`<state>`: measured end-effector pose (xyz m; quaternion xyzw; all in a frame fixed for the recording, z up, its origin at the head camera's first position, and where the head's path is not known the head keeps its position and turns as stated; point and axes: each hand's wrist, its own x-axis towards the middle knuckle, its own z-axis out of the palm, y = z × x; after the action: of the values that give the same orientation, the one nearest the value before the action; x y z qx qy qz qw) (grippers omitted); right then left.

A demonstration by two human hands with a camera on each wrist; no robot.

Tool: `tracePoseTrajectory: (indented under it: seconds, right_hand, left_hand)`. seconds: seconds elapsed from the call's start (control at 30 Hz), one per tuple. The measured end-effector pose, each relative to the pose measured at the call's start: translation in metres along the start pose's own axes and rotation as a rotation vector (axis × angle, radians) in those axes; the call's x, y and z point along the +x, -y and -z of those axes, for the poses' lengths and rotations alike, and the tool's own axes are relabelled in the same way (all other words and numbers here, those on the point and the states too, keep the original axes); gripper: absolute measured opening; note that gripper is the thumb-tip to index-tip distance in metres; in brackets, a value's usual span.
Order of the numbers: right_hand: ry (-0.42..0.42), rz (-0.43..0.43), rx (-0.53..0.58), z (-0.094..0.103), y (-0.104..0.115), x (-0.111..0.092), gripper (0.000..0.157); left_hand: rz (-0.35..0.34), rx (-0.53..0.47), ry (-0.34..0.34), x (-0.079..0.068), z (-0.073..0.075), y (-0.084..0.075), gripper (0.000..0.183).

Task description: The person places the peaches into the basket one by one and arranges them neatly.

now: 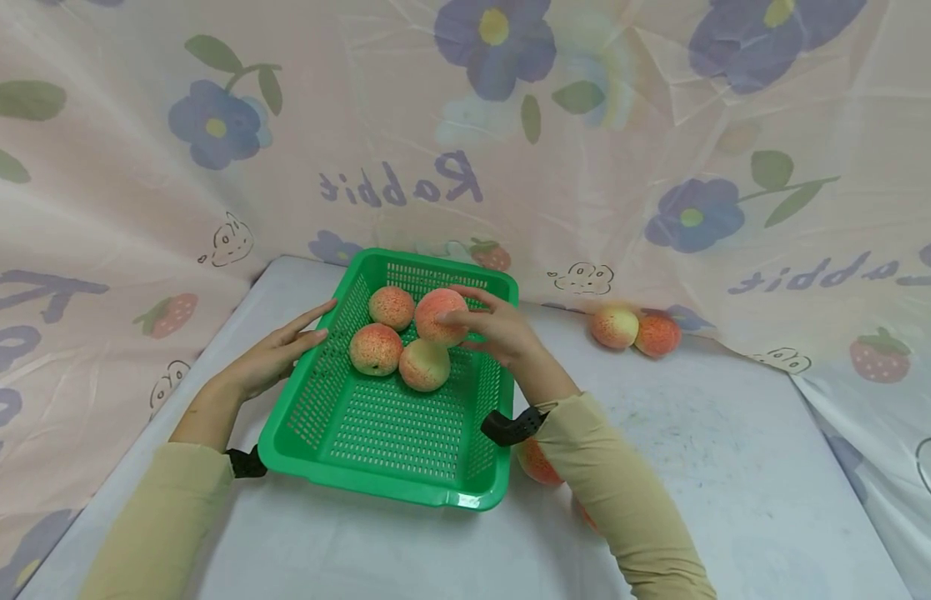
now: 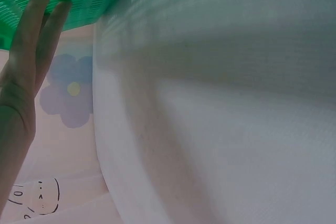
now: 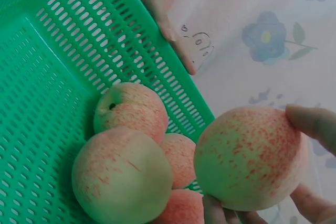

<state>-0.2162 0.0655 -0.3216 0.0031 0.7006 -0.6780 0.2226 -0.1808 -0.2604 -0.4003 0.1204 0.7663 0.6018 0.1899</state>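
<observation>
A green perforated plastic basket (image 1: 397,433) sits on the table, with several red-and-yellow peaches (image 1: 377,348) grouped in its far half. My right hand (image 1: 503,329) holds one peach (image 3: 249,158) between thumb and fingers, above the others inside the basket walls. In the right wrist view, a pale greenish peach (image 3: 122,174) lies just to the left of the held one. Along the basket's left side, my left hand (image 1: 273,358) rests its extended fingertips near the rim. The left wrist view shows those fingers (image 2: 50,40) straight against the basket's outer wall.
Two peaches (image 1: 613,327) touch each other at the back right of the white table (image 1: 735,450). Another peach (image 1: 538,462) lies right of the basket, partly covered by my right forearm, with a sliver of one more (image 1: 588,518) beside the sleeve. Patterned cloth (image 1: 623,208) hangs behind.
</observation>
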Motion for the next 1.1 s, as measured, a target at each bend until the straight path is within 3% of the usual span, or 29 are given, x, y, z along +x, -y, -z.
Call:
tracePoseTrajectory:
  seconds: [0.33,0.63,1.1]
  right_hand:
    - [0.074,-0.017,-0.071,-0.018,-0.007,0.0,0.056]
    - [0.199,-0.027,-0.128,-0.037,-0.009,-0.001,0.055]
    - [0.253,-0.02,-0.27,-0.058,-0.016,0.0,0.059]
  left_hand:
    - [0.004,0.0,-0.002,0.0,0.001,0.002,0.058]
    - [0.012,0.014,-0.007,0.0,0.002,0.0,0.058]
    - [0.009,0.007,-0.011,0.001,0.0,0.0,0.058]
